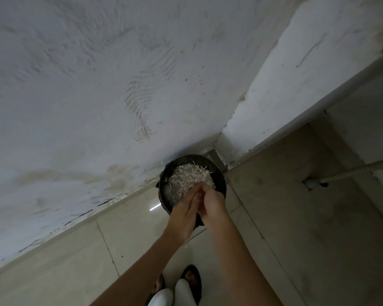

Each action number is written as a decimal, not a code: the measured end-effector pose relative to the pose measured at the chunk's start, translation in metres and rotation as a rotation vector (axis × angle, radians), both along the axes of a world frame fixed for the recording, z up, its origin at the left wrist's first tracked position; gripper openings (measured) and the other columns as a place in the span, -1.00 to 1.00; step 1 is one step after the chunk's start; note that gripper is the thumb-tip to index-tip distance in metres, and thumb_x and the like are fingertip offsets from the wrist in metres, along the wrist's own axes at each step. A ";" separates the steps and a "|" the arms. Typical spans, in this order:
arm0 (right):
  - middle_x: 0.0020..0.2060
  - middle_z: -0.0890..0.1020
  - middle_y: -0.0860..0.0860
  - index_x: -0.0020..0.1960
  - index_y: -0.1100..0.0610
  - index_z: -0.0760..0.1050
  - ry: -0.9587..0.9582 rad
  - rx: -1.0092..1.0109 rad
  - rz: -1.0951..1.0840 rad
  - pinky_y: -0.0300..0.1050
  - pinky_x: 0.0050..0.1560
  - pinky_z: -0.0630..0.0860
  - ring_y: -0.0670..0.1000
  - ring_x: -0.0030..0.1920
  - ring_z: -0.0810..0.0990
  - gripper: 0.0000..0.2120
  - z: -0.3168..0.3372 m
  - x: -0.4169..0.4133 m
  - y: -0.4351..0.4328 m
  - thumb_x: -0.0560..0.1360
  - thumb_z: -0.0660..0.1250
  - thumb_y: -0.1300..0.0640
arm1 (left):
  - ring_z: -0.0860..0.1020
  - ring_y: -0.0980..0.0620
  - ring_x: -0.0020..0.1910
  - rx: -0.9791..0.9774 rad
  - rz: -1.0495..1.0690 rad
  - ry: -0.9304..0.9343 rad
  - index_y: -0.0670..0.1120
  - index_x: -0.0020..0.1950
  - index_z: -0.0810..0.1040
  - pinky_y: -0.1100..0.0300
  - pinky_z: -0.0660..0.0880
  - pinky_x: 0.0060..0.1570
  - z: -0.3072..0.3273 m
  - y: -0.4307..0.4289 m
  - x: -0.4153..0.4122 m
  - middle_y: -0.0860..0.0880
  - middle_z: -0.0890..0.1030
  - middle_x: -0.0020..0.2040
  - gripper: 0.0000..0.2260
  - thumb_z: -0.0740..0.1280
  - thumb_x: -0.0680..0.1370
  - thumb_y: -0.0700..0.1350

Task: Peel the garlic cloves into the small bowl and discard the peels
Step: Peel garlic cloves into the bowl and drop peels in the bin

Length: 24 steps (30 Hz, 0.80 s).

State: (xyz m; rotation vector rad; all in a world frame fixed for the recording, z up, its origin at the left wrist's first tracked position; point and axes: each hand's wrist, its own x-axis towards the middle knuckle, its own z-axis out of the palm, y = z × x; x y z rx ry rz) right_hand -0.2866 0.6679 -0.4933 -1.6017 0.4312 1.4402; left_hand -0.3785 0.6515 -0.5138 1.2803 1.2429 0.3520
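Forearms (pixel 237 257) in from 6 o'clock, over white trouser legs (pixel 184 292). Wall (pixel 97 85), 10 o'clock; tiled floor (pixel 285 217), 4 o'clock. Dark bin (pixel 161 191) just below centre, heaped with garlic peels (pixel 190 177). Left hand (pixel 184 210), fingers straight, against right hand (pixel 213 202) over bin's 6 o'clock rim; right hand's curl blurred, cannot tell.

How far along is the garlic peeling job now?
Done, it seems: a heap of peels fills the bin. In hand: left hand and right hand meet above it, probably dropping or brushing off peels; blur hides the right grip. Left: unclear, the bowl is not in view.
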 end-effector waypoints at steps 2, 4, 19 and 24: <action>0.07 0.63 0.20 0.22 0.35 0.52 0.111 0.091 -0.035 -0.10 0.02 0.58 0.10 0.05 0.63 -0.72 0.015 0.000 -0.001 0.67 0.18 0.18 | 0.13 0.20 0.50 0.020 -0.044 0.026 0.08 0.52 0.20 0.35 0.01 0.47 -0.004 0.003 0.006 0.12 0.19 0.52 -0.63 -0.01 0.70 -0.03; 0.15 0.63 0.16 0.27 0.30 0.54 0.117 0.150 -0.034 -0.10 0.20 0.53 0.09 0.19 0.60 -0.71 0.027 0.000 -0.004 0.65 0.21 0.17 | 0.00 0.20 0.54 0.015 0.002 0.049 0.07 0.56 0.08 0.20 -0.07 0.52 -0.003 0.011 0.007 0.08 0.07 0.58 -0.57 -0.05 0.69 0.06; 0.05 0.68 0.09 0.15 0.20 0.54 0.011 0.322 -0.217 -0.22 0.04 0.57 -0.01 0.07 0.67 -0.78 0.205 0.033 -0.092 0.65 0.14 0.29 | 0.61 0.16 -0.04 0.033 0.132 -0.014 0.12 0.01 0.64 0.05 0.54 0.09 0.208 -0.028 0.001 0.15 0.67 -0.04 -0.81 0.23 0.64 -0.06; 0.05 0.68 0.17 0.08 0.26 0.57 -0.131 0.366 -0.400 -0.22 -0.03 0.59 0.04 0.02 0.68 -0.77 0.339 0.052 -0.179 0.63 0.14 0.34 | 0.64 0.07 -0.03 -0.017 0.061 -0.166 -0.09 0.00 0.65 0.16 0.54 0.08 0.348 -0.107 0.039 0.00 0.69 -0.08 -0.79 0.21 0.64 -0.20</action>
